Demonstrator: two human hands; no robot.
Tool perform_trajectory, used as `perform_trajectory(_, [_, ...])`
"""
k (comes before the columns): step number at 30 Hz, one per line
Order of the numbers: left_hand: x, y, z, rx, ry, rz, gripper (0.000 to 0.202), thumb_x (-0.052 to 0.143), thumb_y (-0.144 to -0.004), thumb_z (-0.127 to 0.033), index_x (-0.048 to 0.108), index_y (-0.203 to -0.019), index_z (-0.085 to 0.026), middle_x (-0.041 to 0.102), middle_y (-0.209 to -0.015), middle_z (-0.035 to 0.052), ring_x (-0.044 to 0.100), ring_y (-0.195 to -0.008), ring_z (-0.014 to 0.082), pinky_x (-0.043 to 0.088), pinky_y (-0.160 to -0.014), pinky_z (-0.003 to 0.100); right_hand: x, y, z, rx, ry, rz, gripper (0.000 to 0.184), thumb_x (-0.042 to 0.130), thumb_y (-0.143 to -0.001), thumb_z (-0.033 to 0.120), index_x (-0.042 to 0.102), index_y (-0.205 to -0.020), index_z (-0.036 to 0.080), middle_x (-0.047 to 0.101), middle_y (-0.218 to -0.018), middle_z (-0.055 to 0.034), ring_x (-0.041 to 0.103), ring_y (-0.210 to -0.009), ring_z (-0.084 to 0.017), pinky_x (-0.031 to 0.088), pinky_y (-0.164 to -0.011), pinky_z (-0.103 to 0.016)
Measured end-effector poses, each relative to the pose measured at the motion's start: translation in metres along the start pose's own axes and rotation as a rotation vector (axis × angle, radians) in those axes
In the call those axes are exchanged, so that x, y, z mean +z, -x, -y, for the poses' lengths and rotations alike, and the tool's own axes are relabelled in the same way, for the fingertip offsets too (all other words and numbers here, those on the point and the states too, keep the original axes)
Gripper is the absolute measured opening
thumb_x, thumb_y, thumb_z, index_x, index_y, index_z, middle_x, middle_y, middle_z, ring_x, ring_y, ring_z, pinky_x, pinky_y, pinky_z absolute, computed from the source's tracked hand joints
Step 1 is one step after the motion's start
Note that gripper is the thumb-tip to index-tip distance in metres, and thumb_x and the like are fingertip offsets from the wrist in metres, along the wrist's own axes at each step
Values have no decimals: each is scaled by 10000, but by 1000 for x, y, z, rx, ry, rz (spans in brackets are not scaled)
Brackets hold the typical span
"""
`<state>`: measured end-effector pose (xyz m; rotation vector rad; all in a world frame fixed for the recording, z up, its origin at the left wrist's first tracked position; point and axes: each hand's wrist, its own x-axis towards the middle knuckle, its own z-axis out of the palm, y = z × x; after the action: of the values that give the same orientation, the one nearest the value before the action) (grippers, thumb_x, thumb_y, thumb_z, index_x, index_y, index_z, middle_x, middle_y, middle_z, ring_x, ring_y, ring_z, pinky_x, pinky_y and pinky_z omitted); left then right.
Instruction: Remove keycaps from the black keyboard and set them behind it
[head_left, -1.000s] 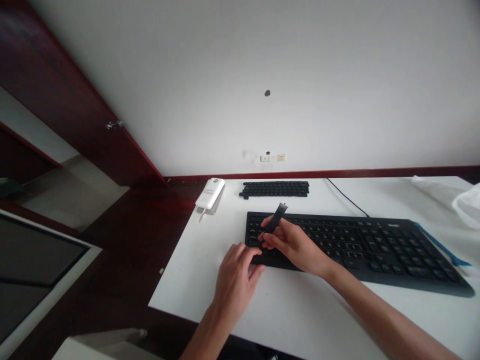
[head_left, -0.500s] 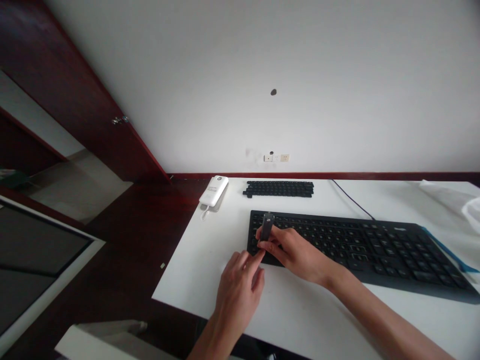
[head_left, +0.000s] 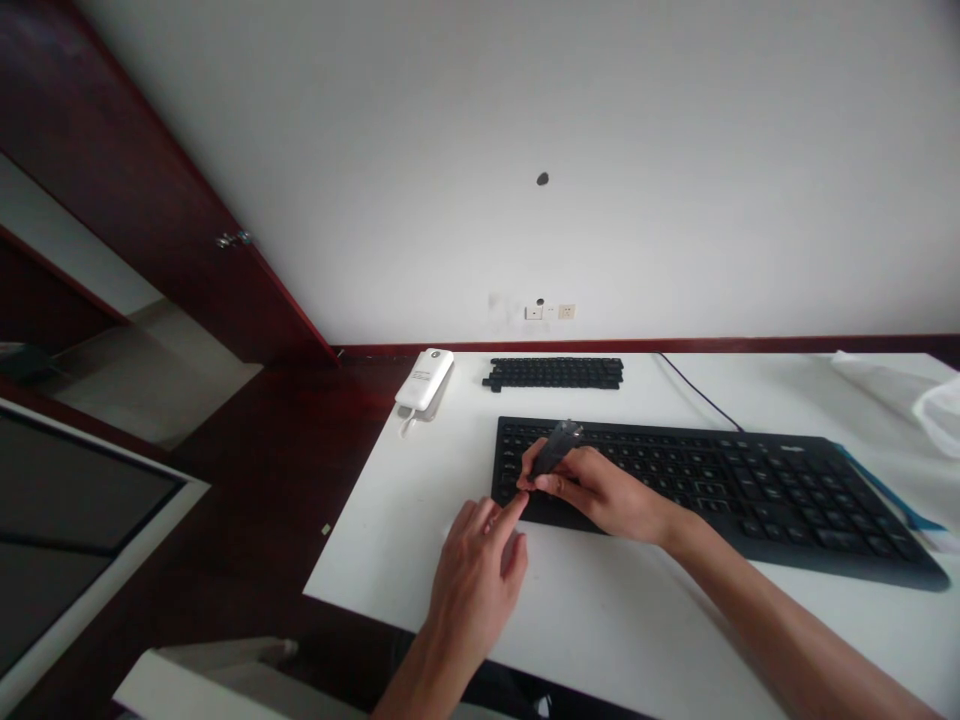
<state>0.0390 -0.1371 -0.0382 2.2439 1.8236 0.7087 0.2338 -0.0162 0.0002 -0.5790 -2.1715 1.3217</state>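
Observation:
My right hand (head_left: 611, 490) is closed around a short dark tool with a shiny end (head_left: 556, 447), tilted up and to the right. The tool's lower tip is hidden by the fingers at the left part of the black keyboard (head_left: 679, 470). My left hand (head_left: 480, 560) rests at the keyboard's near left edge, thumb apart and index finger stretched towards the right fingertips. Nothing shows in my left hand. Whether the two hands touch is hard to make out.
Black keycaps (head_left: 555, 373) lie in rows behind the keyboard on the white table (head_left: 390, 500). A white power-bank-like device (head_left: 425, 380) with a short cable lies at the left. A dark cable (head_left: 701, 392) runs back, and a white plastic bag (head_left: 900, 385) lies at the right.
The dark tool has gone from nearly upright to leaning right, as my right hand turned. My left hand stays almost in place. The view has shifted slightly.

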Motion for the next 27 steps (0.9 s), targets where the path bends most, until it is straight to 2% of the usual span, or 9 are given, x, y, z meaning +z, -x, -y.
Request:
perform_trajectory(6, [0,-1,1,4,18,-13,488,594,-938,-146,558,-1406,-281,647,-1029,50,605,-968,235,545,-854,395,3,2,-9,28,-121,-31,207,518,-1050,391,611,-1094,211,694,-1031,-60,650,-903,-198,538,-794,-328])
perform_trajectory(11, [-3,-7,4,-17,109,-28,483,618,-919,-132,582,-1380,-274,648,-1011,47,616,-957,216,537,-838,350,7,1,-20,122,-183,-237,267,542,-1033,446,588,-1153,212,724,-1004,-73,683,-896,-215,561,-761,-348])
perform_trajectory(14, [-9,-15,8,-32,162,-24,492,635,-916,-139,579,-1387,-270,636,-976,33,616,-897,189,523,-823,323,4,1,-28,119,-180,-372,282,559,-1022,458,591,-1141,204,739,-1007,-84,700,-889,-217,573,-788,-371])
perform_trajectory(17, [-17,-27,12,-42,174,-22,439,666,-909,-163,620,-1335,-260,628,-935,18,609,-864,176,502,-812,302,0,0,-35,120,-206,-450,290,568,-1015,461,581,-1141,200,748,-1016,-93,712,-882,-217,588,-784,-379])
perform_trajectory(22, [-21,-43,17,-63,153,52,218,699,-898,-204,732,-1108,-254,592,-791,-21,574,-753,144,441,-729,259,-1,-1,-36,144,-232,-470,301,590,-997,473,584,-1113,196,755,-963,-89,726,-861,-219,606,-784,-386])
perform_trajectory(27, [-24,-49,16,-134,143,134,148,726,-880,-269,759,-1024,-263,498,-640,-69,476,-600,103,356,-634,241,-1,-1,-33,151,-218,-467,304,593,-994,477,592,-1113,197,761,-946,-82,727,-840,-211,603,-773,-370])
